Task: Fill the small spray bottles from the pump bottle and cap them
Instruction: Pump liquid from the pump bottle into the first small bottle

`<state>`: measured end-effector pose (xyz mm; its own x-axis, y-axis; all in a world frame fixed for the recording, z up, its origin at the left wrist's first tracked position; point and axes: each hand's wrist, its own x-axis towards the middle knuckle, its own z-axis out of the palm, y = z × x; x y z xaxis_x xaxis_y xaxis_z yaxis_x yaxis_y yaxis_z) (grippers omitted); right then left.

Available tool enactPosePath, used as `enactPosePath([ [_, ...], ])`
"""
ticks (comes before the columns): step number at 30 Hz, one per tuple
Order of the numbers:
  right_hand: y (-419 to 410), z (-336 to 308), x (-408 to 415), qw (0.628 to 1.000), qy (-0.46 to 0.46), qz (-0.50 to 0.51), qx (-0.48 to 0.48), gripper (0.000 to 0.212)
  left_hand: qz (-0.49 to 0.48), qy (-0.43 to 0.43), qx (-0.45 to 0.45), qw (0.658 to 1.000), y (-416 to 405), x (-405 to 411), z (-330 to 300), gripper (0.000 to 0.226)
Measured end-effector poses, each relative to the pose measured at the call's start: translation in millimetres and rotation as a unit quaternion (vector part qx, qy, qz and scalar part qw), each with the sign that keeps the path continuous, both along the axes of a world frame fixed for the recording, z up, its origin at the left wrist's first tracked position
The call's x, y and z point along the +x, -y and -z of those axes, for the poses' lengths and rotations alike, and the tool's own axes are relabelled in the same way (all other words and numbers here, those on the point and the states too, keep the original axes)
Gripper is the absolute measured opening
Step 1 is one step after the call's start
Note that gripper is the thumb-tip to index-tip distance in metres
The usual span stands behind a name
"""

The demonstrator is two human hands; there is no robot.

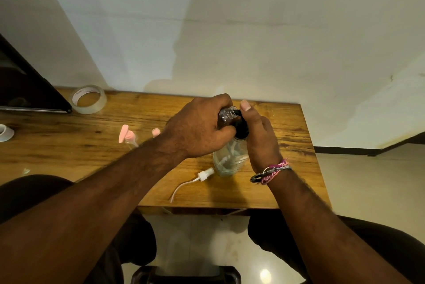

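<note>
On the wooden table (92, 152) I see my left hand (200, 127) curled around a small spray bottle (226, 114), its mouth at the pump bottle (230, 157) nozzle; my right hand (259, 136) grips the black pump head (241, 127). A white sprayer cap (205, 174) lies nearer.

I see the pump bottle (230, 157) standing on the table (287, 187) towards its right side, my right hand (259, 141) on its right and over its pump head. My left hand (200, 127) holds a small spray bottle (226, 114) at the pump's far side. A spray cap with tube (202, 175) lies near-left of the bottle. Farther left sit two pump-topped bottles (128, 136); a tape roll (88, 99) lies at the far left.
</note>
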<state>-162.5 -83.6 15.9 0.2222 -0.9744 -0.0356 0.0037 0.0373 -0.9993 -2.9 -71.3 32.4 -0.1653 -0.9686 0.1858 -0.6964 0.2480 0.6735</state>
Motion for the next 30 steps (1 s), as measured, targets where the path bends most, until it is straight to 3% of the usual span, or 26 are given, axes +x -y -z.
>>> enactPosePath([
  [7,2.1,2.4,-3.1,1.000,0.005,-0.016,0.005,0.041,0.003,0.006,-0.001,1.000,-0.9,0.8,4.5,0.020],
  [15,5.3,7.4,-2.4,0.999,-0.026,-0.006,-0.035,0.054,0.004,0.018,-0.013,1.000,-1.5,3.4,6.8,0.021],
  [19,2.1,4.2,-0.9,0.998,-0.036,-0.003,-0.048,0.046,0.002,0.012,-0.008,1.000,-1.5,2.8,4.9,0.020],
  [26,-0.8,0.1,-9.9,0.999,-0.010,-0.052,0.001,0.041,-0.001,-0.009,-0.003,1.000,-2.3,1.7,-1.1,0.019],
  [30,-3.3,1.4,-6.9,0.998,0.031,-0.045,0.008,0.073,-0.003,-0.013,0.003,1.000,-2.5,1.8,-3.1,0.018],
])
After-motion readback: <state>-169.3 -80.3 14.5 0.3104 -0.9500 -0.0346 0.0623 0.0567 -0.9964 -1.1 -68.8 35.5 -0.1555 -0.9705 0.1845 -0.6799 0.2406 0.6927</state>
